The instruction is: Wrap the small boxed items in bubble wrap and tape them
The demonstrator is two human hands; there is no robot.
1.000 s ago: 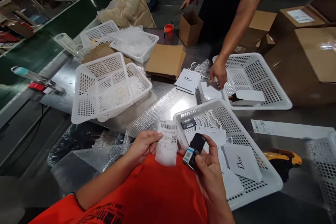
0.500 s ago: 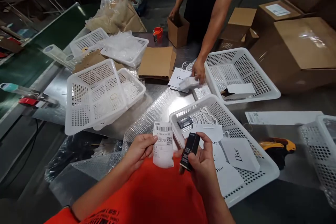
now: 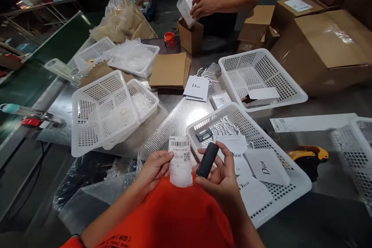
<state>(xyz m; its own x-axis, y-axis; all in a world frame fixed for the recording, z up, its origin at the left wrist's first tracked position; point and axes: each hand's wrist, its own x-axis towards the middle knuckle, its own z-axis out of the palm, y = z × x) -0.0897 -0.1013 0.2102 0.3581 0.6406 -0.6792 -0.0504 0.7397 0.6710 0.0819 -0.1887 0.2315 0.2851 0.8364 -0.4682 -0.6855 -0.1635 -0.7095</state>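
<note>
A white printed label (image 3: 180,162) with a barcode and a QR code is pinched at its left edge by my left hand (image 3: 154,168). Beside it, my right hand (image 3: 222,172) grips a small black box (image 3: 207,159) between thumb and fingers, with a plain dark face upward. Just beyond my right hand lies a white perforated basket (image 3: 281,195) holding white Dior bags (image 3: 266,166), white cords and another small black box (image 3: 204,135).
Across the table, a person's hand (image 3: 203,7) holds a wrapped white box (image 3: 186,7) over an open carton (image 3: 190,38). Other baskets (image 3: 104,114), stacked cardboard (image 3: 168,70), bubble wrap (image 3: 162,128), a yellow-black tool (image 3: 309,159) and large cartons (image 3: 337,42) lie around.
The black box has turned in my right hand, from its printed face to a plain one. Across the table, the person's hand has lifted a wrapped white box from beside the Dior bag to the carton.
</note>
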